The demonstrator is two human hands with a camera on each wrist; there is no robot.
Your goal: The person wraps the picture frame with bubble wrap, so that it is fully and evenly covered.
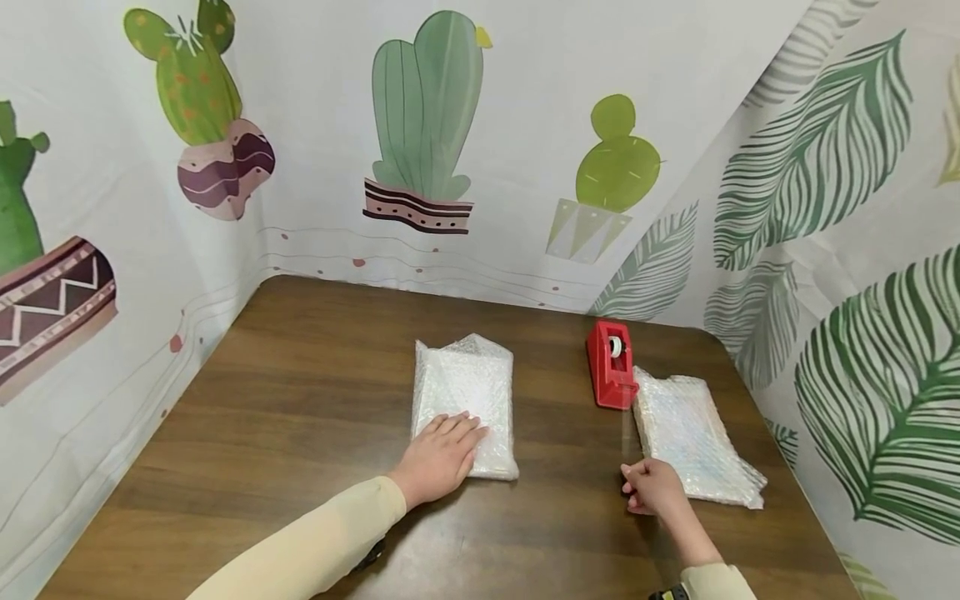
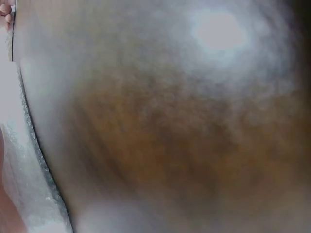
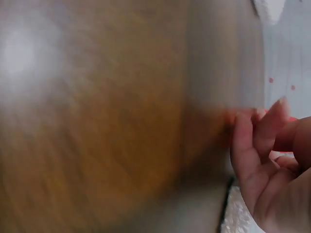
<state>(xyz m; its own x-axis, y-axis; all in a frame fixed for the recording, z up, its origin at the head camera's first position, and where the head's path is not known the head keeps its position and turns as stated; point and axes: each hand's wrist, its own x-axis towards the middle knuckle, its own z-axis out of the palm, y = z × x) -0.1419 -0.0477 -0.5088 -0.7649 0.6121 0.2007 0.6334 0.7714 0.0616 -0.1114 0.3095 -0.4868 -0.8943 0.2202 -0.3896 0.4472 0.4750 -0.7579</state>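
Note:
My left hand (image 1: 438,458) lies flat with straight fingers on the lower part of a bubble-wrapped package (image 1: 465,379) in the middle of the table. To the right, my right hand (image 1: 654,487) pinches the end of a clear strip of tape (image 1: 627,433) between thumb and fingers. That strip stretches from the front of a red tape dispenser (image 1: 603,367) down to the fingertips. The right wrist view shows the curled fingers (image 3: 243,145) close up. Only the package's edge (image 2: 41,170) and a sliver of the left hand appear in the left wrist view.
A second bubble-wrapped package (image 1: 693,433) lies at the right, beside the dispenser and right hand. The brown wooden table (image 1: 300,375) meets a white cloth (image 1: 315,108) printed with cacti and leaves at its back and sides.

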